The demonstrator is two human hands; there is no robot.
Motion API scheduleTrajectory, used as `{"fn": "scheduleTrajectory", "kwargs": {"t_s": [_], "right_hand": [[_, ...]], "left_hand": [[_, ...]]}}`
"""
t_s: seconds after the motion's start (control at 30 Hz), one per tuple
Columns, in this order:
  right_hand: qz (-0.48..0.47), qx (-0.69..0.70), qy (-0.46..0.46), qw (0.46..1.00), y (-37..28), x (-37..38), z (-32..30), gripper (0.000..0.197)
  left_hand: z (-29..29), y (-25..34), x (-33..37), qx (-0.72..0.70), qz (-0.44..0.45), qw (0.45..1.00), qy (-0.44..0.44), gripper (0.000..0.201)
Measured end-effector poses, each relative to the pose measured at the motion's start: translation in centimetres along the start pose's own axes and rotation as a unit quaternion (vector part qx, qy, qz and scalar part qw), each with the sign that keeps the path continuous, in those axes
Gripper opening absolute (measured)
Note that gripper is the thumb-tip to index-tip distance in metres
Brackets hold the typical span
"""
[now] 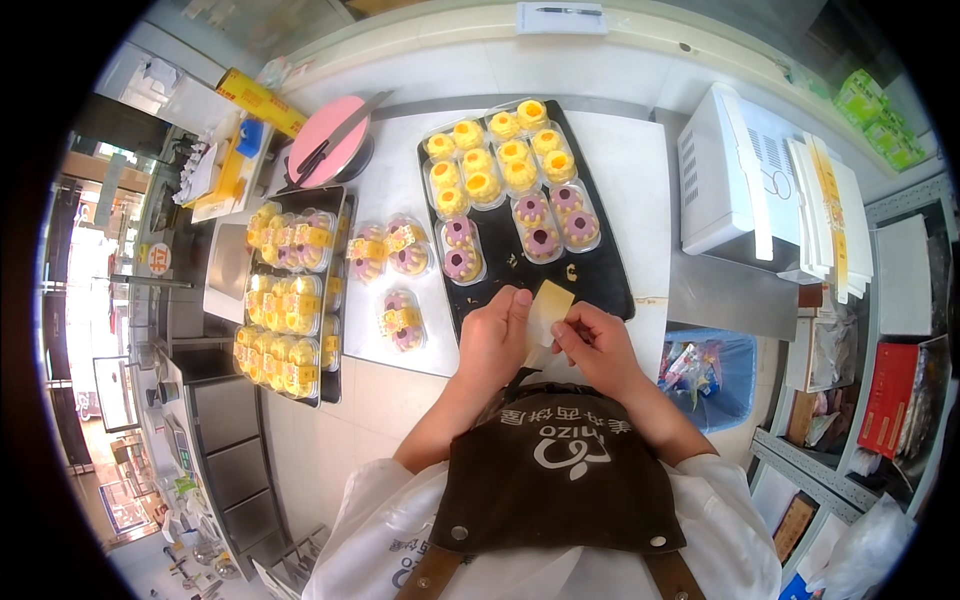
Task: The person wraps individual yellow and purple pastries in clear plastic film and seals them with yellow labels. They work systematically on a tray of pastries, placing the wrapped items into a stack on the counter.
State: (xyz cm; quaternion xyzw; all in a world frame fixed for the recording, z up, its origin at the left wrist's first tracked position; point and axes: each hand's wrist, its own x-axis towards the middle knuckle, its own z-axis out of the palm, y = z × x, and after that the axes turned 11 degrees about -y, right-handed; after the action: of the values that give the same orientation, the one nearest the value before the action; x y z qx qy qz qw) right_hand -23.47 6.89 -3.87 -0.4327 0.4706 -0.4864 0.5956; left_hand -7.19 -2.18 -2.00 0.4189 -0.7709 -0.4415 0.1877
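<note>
Between my two hands, in front of my apron, is a pale yellow sticker sheet (553,300) with a whitish lower part. My left hand (495,335) is closed on its left edge, thumb uppermost. The fingers of my right hand (600,343) pinch its right side lower down. Just beyond them lies a black tray (495,240) with clear boxes of small cakes. Yellow-topped cakes (483,186) fill its far rows; purple-topped cakes (541,240) stand in the nearer boxes. Left of the tray, several purple cake boxes (402,318) wear yellow labels.
Farther left, another black tray (330,375) bears stacked, labelled cake boxes (290,300). Behind it a knife (345,130) rests on a pink round turntable (325,150). A white machine (725,170) stands right of the white table (640,170), with a blue-lined bin (735,375) below.
</note>
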Motion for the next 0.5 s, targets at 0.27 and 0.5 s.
{"fn": "scheduleTrajectory", "kwargs": {"t_s": [0.27, 0.5], "right_hand": [[0.045, 0.058, -0.019, 0.997, -0.5, 0.4, 0.3, 0.018], [0.047, 0.023, -0.028, 0.998, -0.1, 0.5, 0.2, 0.017]], "left_hand": [[0.1, -0.8, 0.4, -0.04, -0.038, 0.998, -0.015, 0.04], [0.0, -1.2, 0.1, -0.179, -0.092, 0.978, -0.055, 0.043]]}}
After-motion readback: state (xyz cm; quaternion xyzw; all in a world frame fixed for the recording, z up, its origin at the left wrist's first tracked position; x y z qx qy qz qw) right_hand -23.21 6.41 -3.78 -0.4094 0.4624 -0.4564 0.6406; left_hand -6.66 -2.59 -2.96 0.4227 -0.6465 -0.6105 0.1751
